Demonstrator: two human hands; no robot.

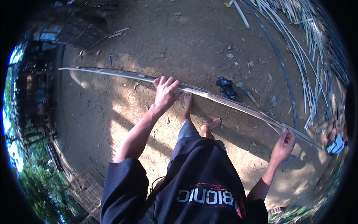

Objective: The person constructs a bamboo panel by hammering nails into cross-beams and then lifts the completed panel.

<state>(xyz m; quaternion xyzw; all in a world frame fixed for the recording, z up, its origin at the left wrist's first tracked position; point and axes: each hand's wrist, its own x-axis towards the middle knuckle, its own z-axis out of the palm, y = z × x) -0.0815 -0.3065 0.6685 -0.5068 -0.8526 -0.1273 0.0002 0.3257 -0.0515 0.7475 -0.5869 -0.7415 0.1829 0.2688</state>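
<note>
A long split bamboo strip (218,99) spans the view in front of me, running from the far left down to the right. My left hand (166,92) is closed over it near the middle, fingers wrapped across its top edge. Near the strip's right end, my right hand (284,143) is closed, with thumb and fingers together at a thin sliver (273,128) that parts from the strip's lower edge. The palm side hides how much of the sliver lies between those fingers.
Cut bamboo strips (298,44) lie heaped at the far right. A black plastic bag (226,87) and a knife-like tool (253,99) are on the bare dirt ground beyond the strip. Another person (335,143) sits at the right edge. A dark structure (39,89) stands left.
</note>
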